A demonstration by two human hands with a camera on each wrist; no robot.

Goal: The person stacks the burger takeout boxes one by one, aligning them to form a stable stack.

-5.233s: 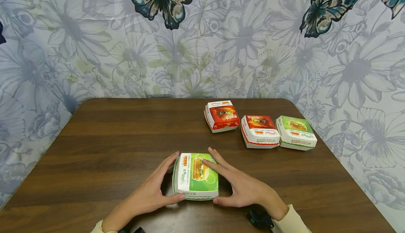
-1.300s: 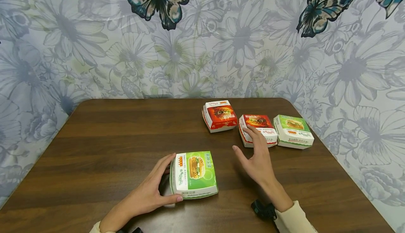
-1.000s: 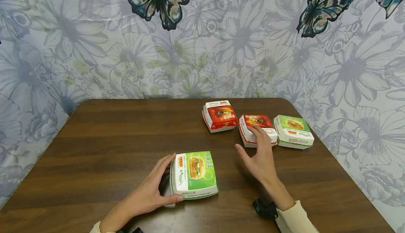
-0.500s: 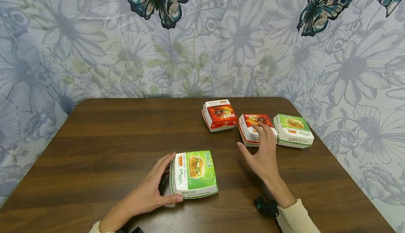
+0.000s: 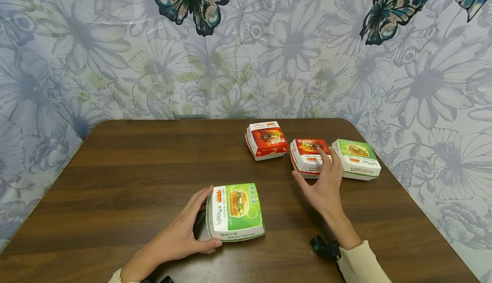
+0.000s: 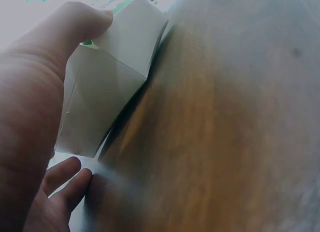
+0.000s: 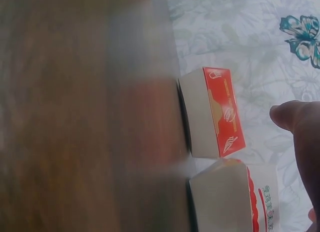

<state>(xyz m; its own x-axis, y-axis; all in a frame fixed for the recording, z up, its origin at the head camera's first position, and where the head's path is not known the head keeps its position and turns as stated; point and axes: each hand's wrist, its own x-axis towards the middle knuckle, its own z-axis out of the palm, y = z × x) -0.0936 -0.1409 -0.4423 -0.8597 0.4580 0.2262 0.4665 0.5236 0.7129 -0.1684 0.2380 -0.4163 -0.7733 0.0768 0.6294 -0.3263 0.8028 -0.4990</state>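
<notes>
A green and white hamburger box sits on the near middle of the table. My left hand holds its left end, thumb at the near corner and fingertips at the far one. In the left wrist view the left thumb lies against the pale side of the hamburger box. My right hand hovers over the near side of a red and white hamburger box, fingers spread and partly covering it. In the right wrist view the right thumb is apart from the red and white box.
A red hamburger box stands farther back, left of the red and white one. Another green and white box stands close on the right, near the right edge of the wooden table. Flowered cloth hangs behind.
My right hand left the near hamburger box and reached the back boxes; over the last second it drifted slightly right above the red and white box. My left hand has stayed in place.
</notes>
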